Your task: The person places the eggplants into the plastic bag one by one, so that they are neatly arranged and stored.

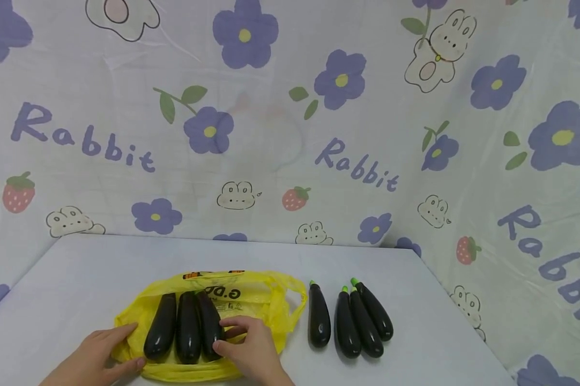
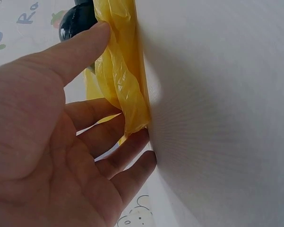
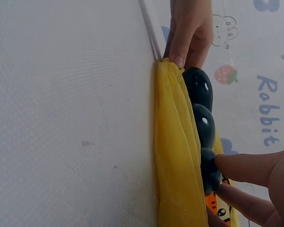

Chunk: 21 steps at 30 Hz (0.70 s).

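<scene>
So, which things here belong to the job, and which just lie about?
Part of the job:
yellow plastic bag, edge held by the left hand
three glossy black elongated eggplants, the right hand pinching one
probably four matching loose eggplants

Just surroundings:
white tabletop
pale sheet with purple flowers

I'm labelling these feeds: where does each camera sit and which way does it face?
Head: on the head, facing forward and down at eggplants and yellow bag; left hand and right hand show.
Left wrist: worn there, facing the bag's edge; left hand shows.
Right wrist: worn there, facing eggplants; both hands show.
Both wrist views show the bag.
</scene>
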Tool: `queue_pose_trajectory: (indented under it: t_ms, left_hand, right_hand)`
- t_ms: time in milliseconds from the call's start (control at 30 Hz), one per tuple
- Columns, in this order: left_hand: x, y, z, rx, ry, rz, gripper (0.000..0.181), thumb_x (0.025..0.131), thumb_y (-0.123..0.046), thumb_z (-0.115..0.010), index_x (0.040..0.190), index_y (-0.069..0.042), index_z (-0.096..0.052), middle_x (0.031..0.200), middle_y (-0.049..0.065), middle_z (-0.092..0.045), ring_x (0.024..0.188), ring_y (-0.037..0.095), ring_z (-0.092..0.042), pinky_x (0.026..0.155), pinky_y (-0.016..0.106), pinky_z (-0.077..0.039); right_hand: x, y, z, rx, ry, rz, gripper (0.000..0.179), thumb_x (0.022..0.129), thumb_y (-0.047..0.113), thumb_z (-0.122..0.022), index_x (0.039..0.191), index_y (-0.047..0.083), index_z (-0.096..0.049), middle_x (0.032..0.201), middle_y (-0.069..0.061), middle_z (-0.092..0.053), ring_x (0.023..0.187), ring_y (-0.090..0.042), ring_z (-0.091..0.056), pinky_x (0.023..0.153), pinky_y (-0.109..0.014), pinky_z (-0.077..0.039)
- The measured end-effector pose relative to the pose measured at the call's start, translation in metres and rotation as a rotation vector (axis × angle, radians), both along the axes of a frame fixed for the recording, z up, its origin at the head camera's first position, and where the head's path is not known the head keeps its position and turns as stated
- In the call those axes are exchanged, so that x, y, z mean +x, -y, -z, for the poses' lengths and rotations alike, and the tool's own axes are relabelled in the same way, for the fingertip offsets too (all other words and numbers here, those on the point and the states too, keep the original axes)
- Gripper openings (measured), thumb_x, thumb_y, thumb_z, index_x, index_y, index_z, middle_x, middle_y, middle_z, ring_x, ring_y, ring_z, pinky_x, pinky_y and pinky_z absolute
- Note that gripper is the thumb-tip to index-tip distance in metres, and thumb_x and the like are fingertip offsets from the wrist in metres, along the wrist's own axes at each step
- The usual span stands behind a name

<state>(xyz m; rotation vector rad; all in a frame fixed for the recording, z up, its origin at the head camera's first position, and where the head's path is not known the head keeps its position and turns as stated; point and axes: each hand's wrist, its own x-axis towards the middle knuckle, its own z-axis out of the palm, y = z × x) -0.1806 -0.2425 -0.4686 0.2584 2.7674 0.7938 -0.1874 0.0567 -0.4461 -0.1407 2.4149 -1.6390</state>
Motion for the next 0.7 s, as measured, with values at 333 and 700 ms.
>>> queue_pose_trajectory:
  t_ms: [333, 700]
  left_hand:
    - [-0.0002, -0.0004, 0.0001, -0.003, 0.047, -0.022, 0.092, 0.084, -0.061, -0.068, 0.141, 0.007, -0.045, 0.131, 0.03, -0.051, 0.12, 0.052, -0.043, 0.096, 0.066, -0.041]
    - [-0.0003, -0.001, 0.001, -0.009, 0.034, -0.009, 0.091, 0.084, -0.06, -0.068, 0.141, 0.007, -0.045, 0.13, 0.03, -0.052, 0.119, 0.052, -0.044, 0.095, 0.066, -0.042]
  right_hand:
    - [0.002, 0.0009, -0.0009, 0.006, 0.001, -0.002, 0.029, 0.081, 0.013, -0.082, 0.109, 0.017, -0.075, 0.088, 0.001, -0.066, 0.072, -0.015, -0.064, 0.065, -0.032, -0.06]
    - [0.0021, -0.0008, -0.0043, 0.018, 0.007, 0.004, 0.028, 0.081, 0.015, -0.082, 0.108, 0.017, -0.075, 0.091, 0.003, -0.067, 0.077, -0.013, -0.064, 0.066, -0.031, -0.059]
